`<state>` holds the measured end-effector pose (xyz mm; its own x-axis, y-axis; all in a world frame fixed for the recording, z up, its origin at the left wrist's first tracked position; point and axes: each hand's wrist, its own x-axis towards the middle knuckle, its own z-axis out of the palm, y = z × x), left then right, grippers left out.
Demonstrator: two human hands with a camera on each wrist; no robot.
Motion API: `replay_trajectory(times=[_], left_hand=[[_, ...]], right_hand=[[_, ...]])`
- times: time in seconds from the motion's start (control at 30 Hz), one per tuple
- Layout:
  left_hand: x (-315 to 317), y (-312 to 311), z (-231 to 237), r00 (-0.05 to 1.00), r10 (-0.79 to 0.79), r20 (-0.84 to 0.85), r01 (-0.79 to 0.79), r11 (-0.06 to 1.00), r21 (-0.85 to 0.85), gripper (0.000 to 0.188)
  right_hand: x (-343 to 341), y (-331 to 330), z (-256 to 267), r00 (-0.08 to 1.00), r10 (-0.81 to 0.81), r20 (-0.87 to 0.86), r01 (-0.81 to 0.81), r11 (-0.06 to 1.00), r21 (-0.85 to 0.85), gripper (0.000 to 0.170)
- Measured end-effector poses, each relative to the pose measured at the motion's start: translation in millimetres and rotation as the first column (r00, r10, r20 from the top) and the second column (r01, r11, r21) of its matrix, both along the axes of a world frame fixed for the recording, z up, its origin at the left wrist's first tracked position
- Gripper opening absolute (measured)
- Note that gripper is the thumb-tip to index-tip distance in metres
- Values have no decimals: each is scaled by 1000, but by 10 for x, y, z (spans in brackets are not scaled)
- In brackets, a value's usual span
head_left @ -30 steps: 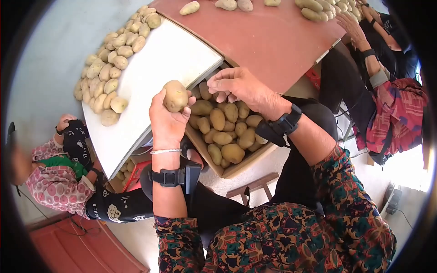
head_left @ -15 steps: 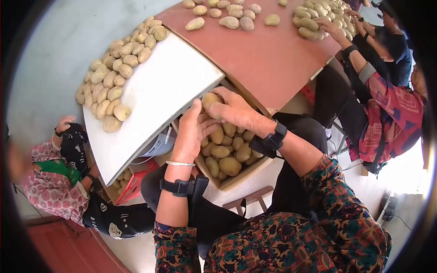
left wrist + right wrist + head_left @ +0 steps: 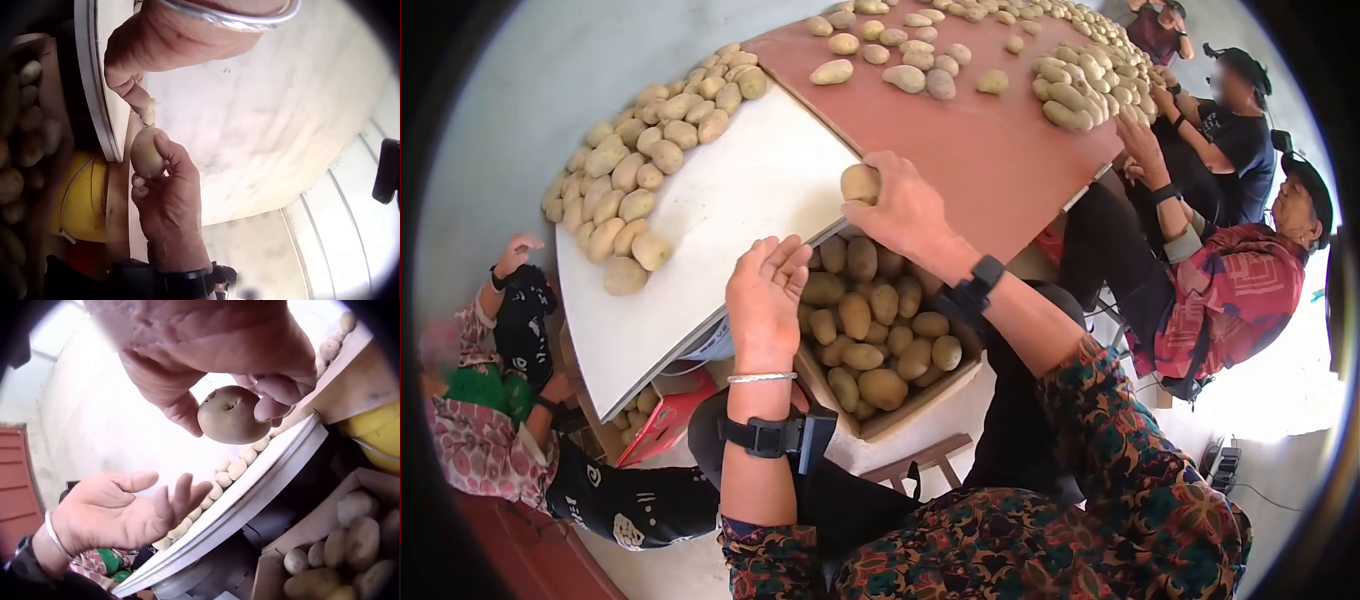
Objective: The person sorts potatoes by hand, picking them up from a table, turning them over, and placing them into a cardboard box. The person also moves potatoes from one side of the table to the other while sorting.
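My right hand (image 3: 903, 205) pinches a potato (image 3: 860, 184) between thumb and fingers, over the front edge of the white tabletop (image 3: 750, 170). The right wrist view shows that potato (image 3: 231, 415) up close, with a small dark pit in its skin. Palm up and holding nothing, my left hand (image 3: 766, 300) hovers by the table's edge with its fingers loosely bent. Below both hands stands a cardboard box (image 3: 870, 432) of potatoes (image 3: 882, 388).
Rows of potatoes (image 3: 625, 180) line the back of the white tabletop. More potatoes (image 3: 1080, 90) lie on the red tabletop (image 3: 960, 150). A yellow bucket (image 3: 84, 200) stands under the table. Other people sit at left and right, and a red box (image 3: 662, 425) is at lower left.
The potato first in my left palm has passed into my right hand, which has carried it up to the table edge. My left hand has come away from it, palm up.
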<state>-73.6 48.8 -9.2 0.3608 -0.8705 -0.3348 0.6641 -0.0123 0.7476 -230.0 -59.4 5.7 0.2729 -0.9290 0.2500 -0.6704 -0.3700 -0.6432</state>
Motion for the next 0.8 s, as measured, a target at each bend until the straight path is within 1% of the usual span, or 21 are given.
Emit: replay_trajectory(times=[0.03,0.07,0.13,0.23,0.37,0.43,0.47,0.53,0.57,0.6,0.63,0.67,0.7,0.73,0.8], left_hand=[[22,-14,-8,1000,26,3,-26,1000,-7,41],[19,3,-25,999,53,7,-53,999,-5,38],[10,21,-5,998,63,16,-63,998,1,36],[14,18,10,999,33,22,-33,999,1,38],[26,13,35,996,59,68,-60,998,14,38],[31,-14,49,995,62,79,-65,997,35,38],[45,-11,51,995,72,74,-73,997,18,37],[52,8,35,995,74,68,-75,997,19,37],[47,12,12,995,76,64,-78,996,35,36],[57,19,-14,995,80,57,-84,995,56,35],[121,-57,-21,993,80,89,-81,997,6,33],[165,-49,-56,997,62,49,-61,998,-30,31],[181,-58,-68,996,61,61,-59,998,-27,30],[236,-66,-120,998,48,38,-45,997,-55,28],[251,-66,-86,998,51,48,-49,998,-45,27]], right_hand=[[34,-72,-3,994,-12,-105,6,998,-56,50],[44,-122,-17,993,-19,-114,13,999,-53,50],[131,-236,-48,956,32,-292,-49,998,-51,48],[219,-372,-106,948,60,-313,-93,992,-91,49],[380,-654,-211,967,36,-251,-80,983,-168,56],[435,-733,-224,985,-19,-170,-9,987,-162,47],[444,-769,-244,984,-24,-176,-4,988,-153,47],[428,-856,-303,1000,-10,-12,9,997,-73,46],[395,-883,-347,1000,-16,-18,15,998,-57,46],[368,-883,-375,999,-1,-35,-2,995,-95,45],[344,-899,-400,999,13,-52,-20,991,-133,45],[322,-950,-406,998,2,-63,-9,994,-112,43],[270,-921,-403,997,-11,-79,5,996,-85,41],[191,-772,-349,995,-17,-94,13,999,-46,41],[43,-604,-111,995,-2,-103,4,1000,24,34]])
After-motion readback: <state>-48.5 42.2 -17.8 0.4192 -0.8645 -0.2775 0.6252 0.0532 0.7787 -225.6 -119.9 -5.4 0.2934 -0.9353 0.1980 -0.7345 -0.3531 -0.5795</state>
